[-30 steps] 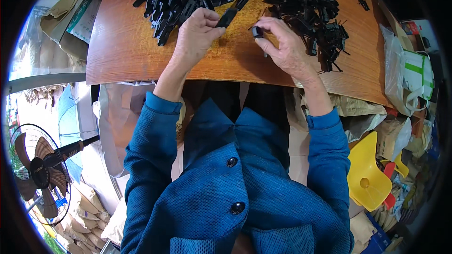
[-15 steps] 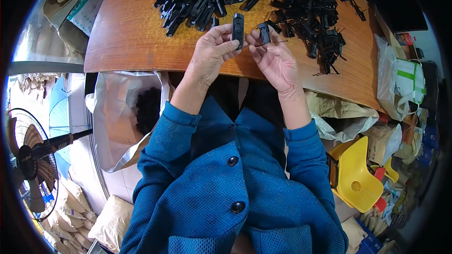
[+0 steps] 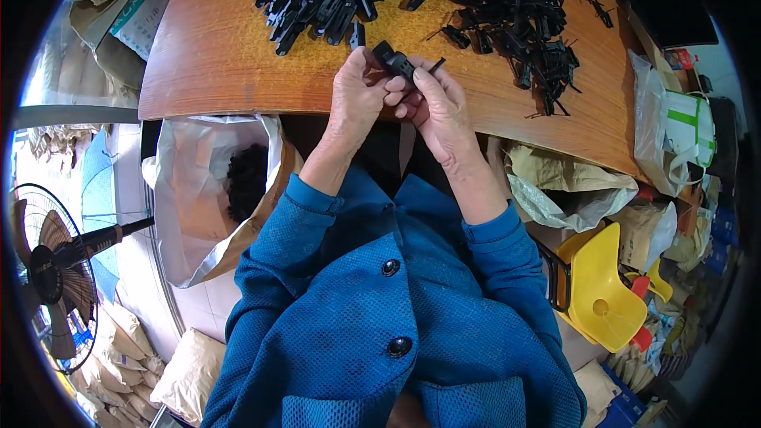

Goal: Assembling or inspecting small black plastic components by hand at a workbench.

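Near the table's front edge my two hands meet around black plastic parts. My left hand point(image 3: 357, 99) is closed, its fingers pinching the long black plastic part point(image 3: 386, 54) from the left. My right hand point(image 3: 442, 111) grips a smaller black plastic part point(image 3: 404, 68) that now lies against the long one; a thin dark pin juts out past the fingers. My fingers hide how the two parts meet. Beyond my hands lies a heap of long black plastic parts point(image 3: 341, 0), with a single loose piece point(image 3: 357, 35) close to my left hand. A second heap of small black parts with thin pins point(image 3: 523, 24) spreads to the right.
The wooden table point(image 3: 214, 55) curves toward me. Below its edge stand an open white-lined sack point(image 3: 178, 190) with dark contents at left and another open sack point(image 3: 555, 178) at right. A fan point(image 3: 51, 273) is far left; a yellow chair point(image 3: 606, 289) is at right.
My hands have come together, and the two black parts, held apart before, now touch. The long part has tilted, and my right hand has shifted left and toward me.
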Tool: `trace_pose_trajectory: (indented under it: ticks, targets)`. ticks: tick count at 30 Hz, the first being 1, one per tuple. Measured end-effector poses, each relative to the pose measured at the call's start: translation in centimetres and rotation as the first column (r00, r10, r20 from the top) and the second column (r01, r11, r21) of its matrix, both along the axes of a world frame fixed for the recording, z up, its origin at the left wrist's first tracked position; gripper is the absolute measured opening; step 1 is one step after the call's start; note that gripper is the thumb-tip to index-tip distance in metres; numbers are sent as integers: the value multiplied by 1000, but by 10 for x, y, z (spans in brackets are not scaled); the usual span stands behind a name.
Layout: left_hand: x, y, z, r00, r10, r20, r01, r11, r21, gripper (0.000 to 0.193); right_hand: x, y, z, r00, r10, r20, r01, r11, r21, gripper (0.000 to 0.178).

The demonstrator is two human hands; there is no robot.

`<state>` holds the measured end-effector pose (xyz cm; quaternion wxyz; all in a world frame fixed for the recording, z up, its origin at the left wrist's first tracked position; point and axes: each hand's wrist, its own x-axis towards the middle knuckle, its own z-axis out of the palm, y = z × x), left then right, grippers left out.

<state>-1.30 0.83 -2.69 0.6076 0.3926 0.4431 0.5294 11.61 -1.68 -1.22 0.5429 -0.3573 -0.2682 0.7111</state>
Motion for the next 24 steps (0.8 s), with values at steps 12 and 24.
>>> trace_pose_trajectory:
  ticks: [12,24]
  targets:
    - [5,-7,12,901,-137,-411,192,977,97,17,11,4,-7,995,-27,95,21,998,60,26]
    - [1,-2,-9,934,80,-349,-8,979,203,30,4,12,-11,888,49,457,-90,994,69,36]
